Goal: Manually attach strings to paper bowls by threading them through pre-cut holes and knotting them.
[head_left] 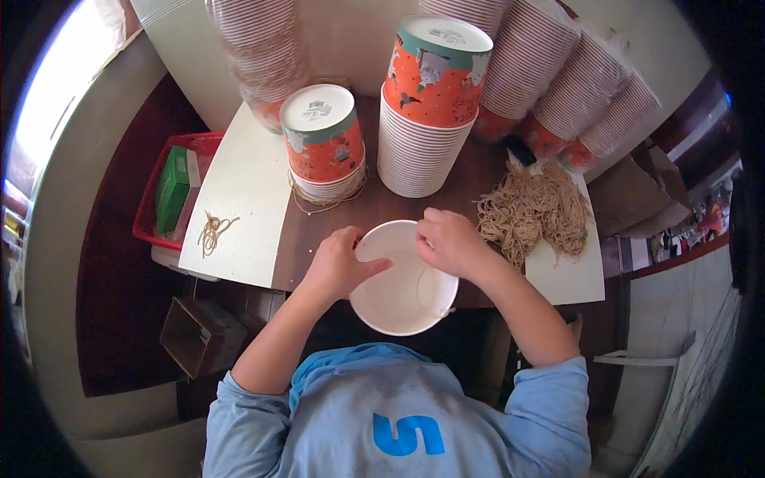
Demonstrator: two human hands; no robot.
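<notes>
A white-lined paper bucket (390, 299) is at the table's front edge, its open mouth facing up. My left hand (341, 267) grips its left rim, the thumb reaching over the inside and the fingers around the outside. At the upper right rim, my right hand (446, 243) is closed in a pinch; what lies between its fingertips is hidden. Below that hand, a thin beige cord (420, 280) shows against the bucket's inside. A small knotted cord end (448, 311) sticks out at the lower right rim.
Upside-down orange-and-green paper buckets stand in a short stack (323, 147) and a tall stack (430, 103). Wrapped bucket stacks (530, 56) line the back. A heap of cords (534, 211) lies right, a few loose cords (213, 231) left. Beside the table are a red crate (151, 191) and cardboard box (199, 334).
</notes>
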